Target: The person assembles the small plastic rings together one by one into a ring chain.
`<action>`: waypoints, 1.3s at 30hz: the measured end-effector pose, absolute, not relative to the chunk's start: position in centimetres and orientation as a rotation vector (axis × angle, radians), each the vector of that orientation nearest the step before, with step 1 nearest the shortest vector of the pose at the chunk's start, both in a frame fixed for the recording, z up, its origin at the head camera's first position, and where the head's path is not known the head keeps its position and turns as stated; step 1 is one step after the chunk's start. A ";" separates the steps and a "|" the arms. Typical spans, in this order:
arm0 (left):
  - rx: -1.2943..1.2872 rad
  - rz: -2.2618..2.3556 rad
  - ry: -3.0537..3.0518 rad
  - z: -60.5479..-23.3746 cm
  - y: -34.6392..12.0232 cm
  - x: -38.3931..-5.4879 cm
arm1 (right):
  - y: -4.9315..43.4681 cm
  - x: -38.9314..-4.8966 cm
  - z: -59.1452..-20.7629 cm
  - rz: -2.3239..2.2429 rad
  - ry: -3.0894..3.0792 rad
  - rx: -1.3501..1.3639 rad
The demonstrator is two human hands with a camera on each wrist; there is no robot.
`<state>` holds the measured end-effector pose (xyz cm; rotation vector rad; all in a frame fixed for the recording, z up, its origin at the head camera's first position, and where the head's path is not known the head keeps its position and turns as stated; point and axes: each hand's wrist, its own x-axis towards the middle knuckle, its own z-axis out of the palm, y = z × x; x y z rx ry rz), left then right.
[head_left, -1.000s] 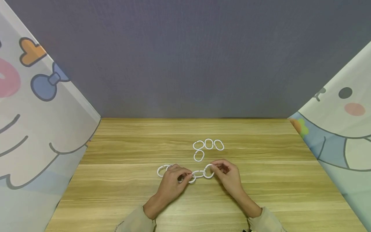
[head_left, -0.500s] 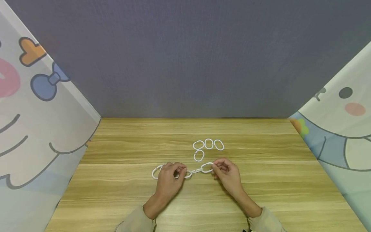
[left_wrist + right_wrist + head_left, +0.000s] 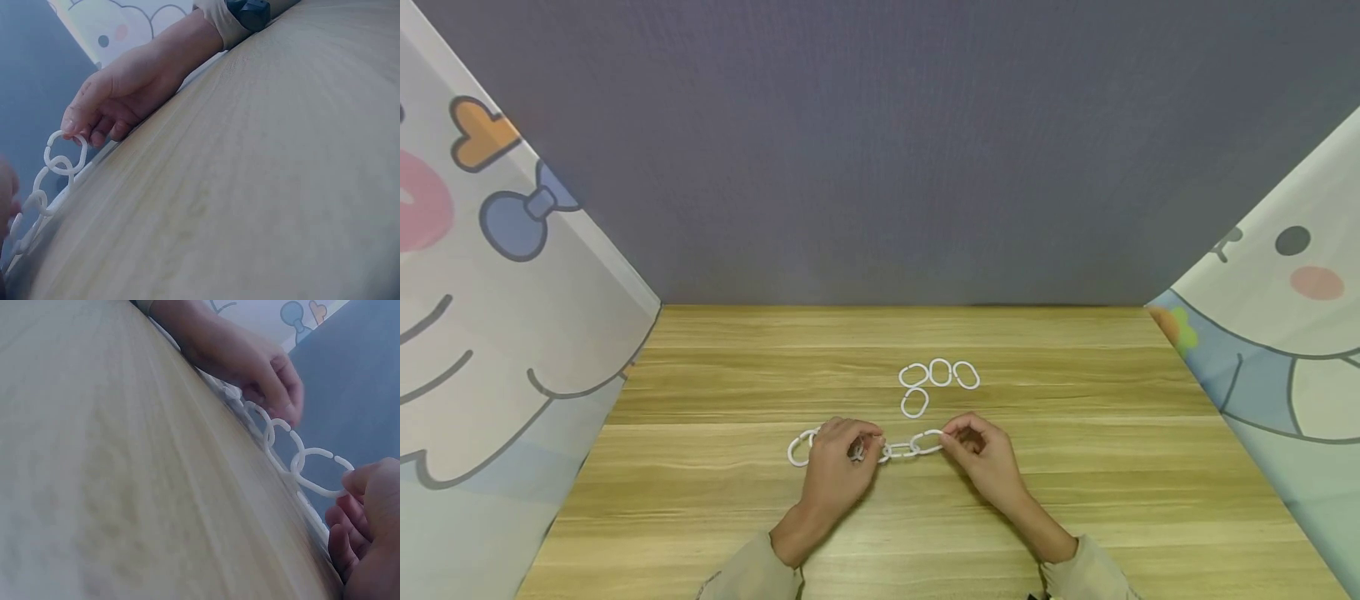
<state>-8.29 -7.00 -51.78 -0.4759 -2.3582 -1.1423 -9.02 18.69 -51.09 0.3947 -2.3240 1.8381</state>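
A chain of white plastic C-shaped links [image 3: 900,455] runs low over the wooden table between my two hands. My right hand [image 3: 988,458] pinches the chain's right end link [image 3: 319,450] between thumb and index finger, its other fingers curled below. Farther left along the chain, my left hand [image 3: 838,462] pinches a link with thumb and forefinger. Its palm and fingers hide part of the chain in the head view. Left of that hand, the chain's other end link [image 3: 791,451] shows. Small gaps appear in several links in the right wrist view.
Beyond the hands, several loose white links lie on the table [image 3: 1075,375]: three in a row, including the right one [image 3: 977,378], and a nearer one [image 3: 903,406] below the left of that row. A grey panel [image 3: 902,167] stands behind; printed cartoon sheets [image 3: 1262,333] flank the table.
My left hand has shifted slightly left along with the chain's left end. The link span between the hands has drawn out straighter. My right hand has hardly moved, and the loose links are unchanged.
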 end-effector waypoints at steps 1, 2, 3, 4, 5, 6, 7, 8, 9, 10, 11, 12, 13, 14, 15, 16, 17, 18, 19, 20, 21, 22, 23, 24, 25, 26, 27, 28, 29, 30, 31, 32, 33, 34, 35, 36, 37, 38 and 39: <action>-0.520 -1.162 -2.360 -51.7 -7.0 -8.2 | 18.7 -9.0 -51.1 1.835 -2.329 0.401; -0.568 -1.184 -2.366 -51.6 -7.0 -8.2 | 18.7 -9.0 -51.1 1.832 -2.333 0.406; -0.613 -1.208 -2.376 -51.5 -6.9 -8.1 | 18.7 -9.0 -51.1 1.830 -2.338 0.412; -0.659 -1.223 -2.391 -51.5 -6.9 -8.1 | 18.7 -9.0 -51.1 1.827 -2.344 0.417; -0.701 -1.233 -2.408 -51.4 -6.9 -8.0 | 18.7 -9.0 -51.1 1.826 -2.348 0.422; -0.732 -1.235 -2.427 -51.3 -6.9 -7.9 | 18.7 -9.0 -51.1 1.823 -2.352 0.428; -0.755 -1.233 -2.447 -51.3 -6.9 -7.9 | 18.7 -9.0 -51.1 1.822 -2.357 0.432; -0.771 -1.231 -2.466 -51.3 -6.9 -7.8 | 18.7 -8.9 -51.1 1.822 -2.361 0.435; -0.779 -1.227 -2.482 -51.3 -6.9 -7.8 | 18.8 -8.9 -51.1 1.824 -2.365 0.441; -0.782 -1.223 -2.492 -51.3 -6.9 -7.7 | 18.7 -8.9 -51.1 1.829 -2.369 0.445; -0.779 -1.223 -2.500 -51.3 -6.9 -7.7 | 18.7 -8.9 -51.1 1.839 -2.371 0.450; -0.770 -1.219 -2.505 -51.3 -6.9 -7.7 | 18.7 -8.9 -51.1 1.845 -2.375 0.457; -0.763 -1.221 -2.507 -51.3 -6.9 -7.7 | 18.7 -8.9 -51.1 1.851 -2.379 0.464; -0.757 -1.222 -2.506 -51.3 -6.9 -7.7 | 18.7 -8.9 -51.1 1.859 -2.380 0.473; -0.752 -1.219 -2.503 -51.3 -6.9 -7.7 | 18.7 -8.9 -51.1 1.862 -2.384 0.485; -0.751 -1.214 -2.499 -51.4 -6.9 -7.8 | 18.7 -8.9 -51.2 1.863 -2.389 0.494; -0.752 -1.203 -2.495 -51.4 -6.9 -7.8 | 18.8 -8.8 -51.2 1.860 -2.394 0.503; -0.755 -1.192 -2.490 -51.5 -6.9 -7.8 | 18.8 -8.8 -51.2 1.856 -2.401 0.513; -0.763 -1.187 -2.482 -51.5 -6.9 -7.9 | 18.8 -8.8 -51.3 1.855 -2.406 0.522; -0.770 -1.179 -2.475 -51.6 -6.9 -7.9 | 18.8 -8.8 -51.3 1.854 -2.411 0.533; -0.774 -1.176 -2.467 -51.6 -6.9 -7.9 | 18.8 -8.8 -51.3 1.854 -2.419 0.539; -0.778 -1.173 -2.461 -51.7 -6.9 -8.0 | 18.9 -8.8 -51.3 1.854 -2.429 0.542; -0.782 -1.171 -2.455 -51.7 -6.9 -8.0 | 18.9 -8.8 -51.3 1.852 -2.441 0.546; -0.783 -1.169 -2.450 -51.7 -6.9 -8.0 | 18.9 -8.8 -51.2 1.852 -2.452 0.546; -0.782 -1.167 -2.447 -51.7 -6.9 -8.0 | 19.0 -8.8 -51.2 1.848 -2.462 0.549; -0.777 -1.167 -2.444 -51.8 -6.9 -8.1 | 19.0 -8.8 -51.2 1.846 -2.470 0.554; -0.770 -1.168 -2.441 -51.8 -6.9 -8.1 | 19.0 -8.8 -51.2 1.844 -2.479 0.554; -0.763 -1.163 -2.440 -51.8 -6.9 -8.1 | 19.0 -8.8 -51.2 1.840 -2.484 0.559; -0.754 -1.161 -2.439 -51.8 -6.9 -8.1 | 19.0 -8.8 -51.3 1.839 -2.486 0.564; -0.745 -1.159 -2.439 -51.8 -6.9 -8.1 | 19.0 -8.8 -51.3 1.837 -2.484 0.570; -0.735 -1.157 -2.439 -51.8 -6.8 -8.1 | 19.0 -8.8 -51.3 1.834 -2.481 0.575; -0.726 -1.157 -2.440 -51.8 -6.8 -8.1 | 19.0 -8.9 -51.4 1.832 -2.477 0.577; -0.718 -1.156 -2.442 -51.7 -6.8 -8.1 | 19.0 -8.9 -51.4 1.826 -2.468 0.580; -0.712 -1.152 -2.445 -51.7 -6.8 -8.1 | 19.0 -8.9 -51.5 1.823 -2.458 0.578; -0.707 -1.153 -2.446 -51.7 -6.7 -8.1 | 18.9 -9.0 -51.5 1.813 -2.449 0.571; -0.704 -1.153 -2.447 -51.7 -6.7 -8.1 | 18.9 -9.0 -51.5 1.800 -2.436 0.568; -0.700 -1.154 -2.449 -51.7 -6.7 -8.1 | 18.9 -9.0 -51.5 1.783 -2.425 0.564; -0.699 -1.155 -2.449 -51.7 -6.7 -8.1 | 18.9 -9.0 -51.5 1.752 -2.419 0.561; -0.698 -1.155 -2.450 -51.7 -6.7 -8.1 | 18.9 -9.1 -51.5 1.714 -2.414 0.561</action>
